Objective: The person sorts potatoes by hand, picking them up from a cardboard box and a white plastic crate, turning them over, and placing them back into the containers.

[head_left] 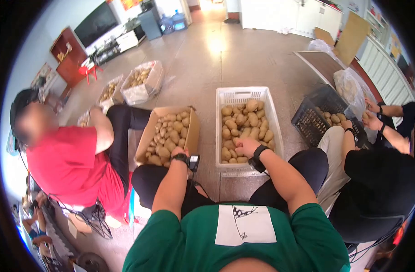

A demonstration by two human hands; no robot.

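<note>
Three containers stand on the floor: a white crate (pixel 246 96), a cardboard box (pixel 191 131), a black crate (pixel 309 119). Potatoes (pixel 244 122) fill each, too many to count. They look firm, fairly heavy, dusty; best cupped around the middle. Right hand (pixel 247 146) closes over one at the white crate's near edge. Left hand (pixel 179 152) reaches into the box; its grip can't be told.

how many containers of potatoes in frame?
5 visible: cardboard box under the left hand; white crate under the right hand; black crate at right; two plastic-lined boxes upper left. More may be hidden.
</note>
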